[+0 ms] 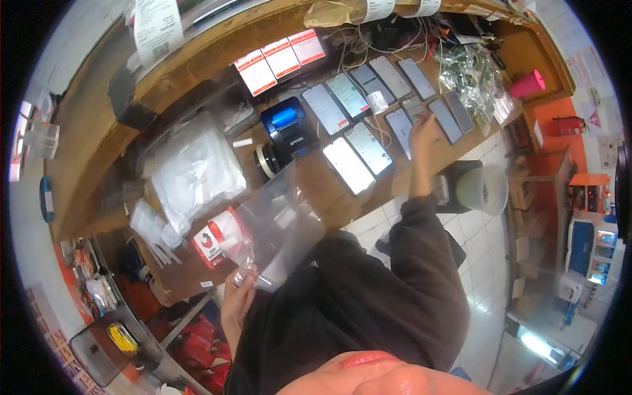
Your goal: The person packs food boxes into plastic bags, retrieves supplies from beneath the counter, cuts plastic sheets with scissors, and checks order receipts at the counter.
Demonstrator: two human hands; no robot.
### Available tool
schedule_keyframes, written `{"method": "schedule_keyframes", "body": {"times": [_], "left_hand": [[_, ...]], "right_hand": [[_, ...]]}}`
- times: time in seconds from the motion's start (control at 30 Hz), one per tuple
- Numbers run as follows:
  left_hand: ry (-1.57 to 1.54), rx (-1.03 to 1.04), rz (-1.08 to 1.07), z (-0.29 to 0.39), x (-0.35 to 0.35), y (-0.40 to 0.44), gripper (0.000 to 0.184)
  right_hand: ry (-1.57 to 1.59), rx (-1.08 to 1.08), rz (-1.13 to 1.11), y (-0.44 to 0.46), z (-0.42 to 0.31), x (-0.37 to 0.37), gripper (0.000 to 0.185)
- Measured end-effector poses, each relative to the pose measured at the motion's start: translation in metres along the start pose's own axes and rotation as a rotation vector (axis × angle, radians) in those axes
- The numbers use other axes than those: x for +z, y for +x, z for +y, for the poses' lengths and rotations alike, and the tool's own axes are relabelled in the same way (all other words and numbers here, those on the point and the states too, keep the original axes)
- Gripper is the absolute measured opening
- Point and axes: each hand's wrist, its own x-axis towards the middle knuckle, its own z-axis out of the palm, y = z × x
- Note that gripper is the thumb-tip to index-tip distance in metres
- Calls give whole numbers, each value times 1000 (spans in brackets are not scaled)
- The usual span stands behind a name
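Observation:
My left hand (pixel 238 296) pinches the gathered end of a clear plastic bag (pixel 283 227) at the desk's near edge. Inside or under the bag lies a red and white packet (pixel 210 245); which of the two I cannot tell. My right hand (pixel 424 137) reaches over the rows of phones, its fingertips at a small phone (pixel 413 108) in the near row; whether they grip it is unclear. A bright-screened phone (pixel 349 166) and another lit phone (pixel 368 148) lie left of this hand. A small white roll (pixel 377 101) sits among the phones.
A black label printer (pixel 289 128) stands left of the phones, with tape rolls (pixel 266 160) beside it. Stacked clear bags (pixel 194 171) lie farther left. Red-white cards (pixel 281 59) are behind. Crumpled plastic (pixel 471 82) and a pink cup (pixel 526 85) sit right; a bin (pixel 484 189) stands below.

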Motion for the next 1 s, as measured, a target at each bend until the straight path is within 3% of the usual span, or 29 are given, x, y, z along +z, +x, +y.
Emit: {"method": "schedule_keyframes", "body": {"times": [0.07,0.13,0.2,0.23,0.27,0.3,0.33,0.37,0.47,0.6,0.63,0.67,0.8,0.87,1.0], "left_hand": [[147,-106,-77,-12,-5,-6,24],[4,86,12,-28,-6,-2,20],[-79,165,64,-1,42,-6,15],[-76,201,172,9,59,-6,13],[-69,236,281,16,66,-5,11],[-65,241,287,14,59,2,11],[32,259,124,7,46,12,11],[129,274,-44,2,36,20,12],[64,457,-107,-3,40,32,13],[-59,388,-64,2,68,29,18],[-58,426,-208,-3,62,30,18],[-60,423,-211,-4,60,29,18],[-288,316,-195,0,61,22,16],[-71,254,-213,-5,47,26,16],[235,355,-238,-9,48,27,15]], "right_hand": [[424,74,-36,-15,-23,3,13],[488,-84,-117,-37,-67,-13,11],[802,49,-384,-71,-135,-43,10],[884,-63,-540,-86,-180,-83,12],[779,-7,-794,-106,-211,-110,17],[989,-112,-1052,-121,-234,-126,28],[1061,-341,-1119,-131,-256,-146,36],[1086,-413,-1088,-145,-272,-160,31],[963,-357,-1164,-163,-291,-197,32],[853,-316,-1168,-175,-294,-216,36],[809,-406,-1033,-177,-292,-215,34],[762,-493,-895,-177,-289,-215,33],[844,-559,-884,-168,-274,-206,32],[904,-442,-1142,-168,-268,-207,25],[880,-604,-1104,-169,-248,-195,20]]}}
